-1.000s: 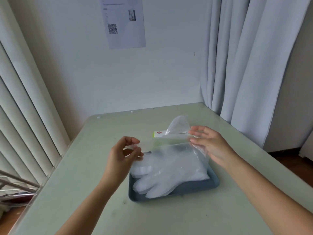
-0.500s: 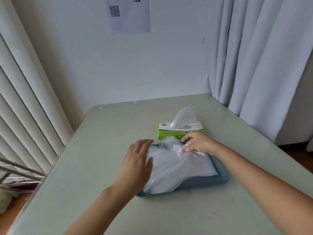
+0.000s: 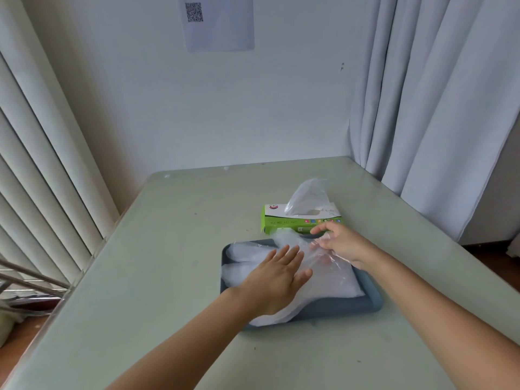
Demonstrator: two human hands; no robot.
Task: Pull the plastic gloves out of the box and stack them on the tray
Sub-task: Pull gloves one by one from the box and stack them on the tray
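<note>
The left hand lies flat, fingers spread, on the gloves in the tray; the right hand, fingers loosely apart, touches their far edge beside the box.

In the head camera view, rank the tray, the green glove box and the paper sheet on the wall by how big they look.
1. tray, largest
2. green glove box and paper sheet: look alike, and the sheet is farther off and cut by the frame's top, so unranked.

Pale green table set into a corner against a white wall. Vertical blinds at left; grey-white curtains at right. Paper sheet with QR code fixed to the wall (text illegible). Dark reddish floor visible lower right. Soft, even daylight.
</note>
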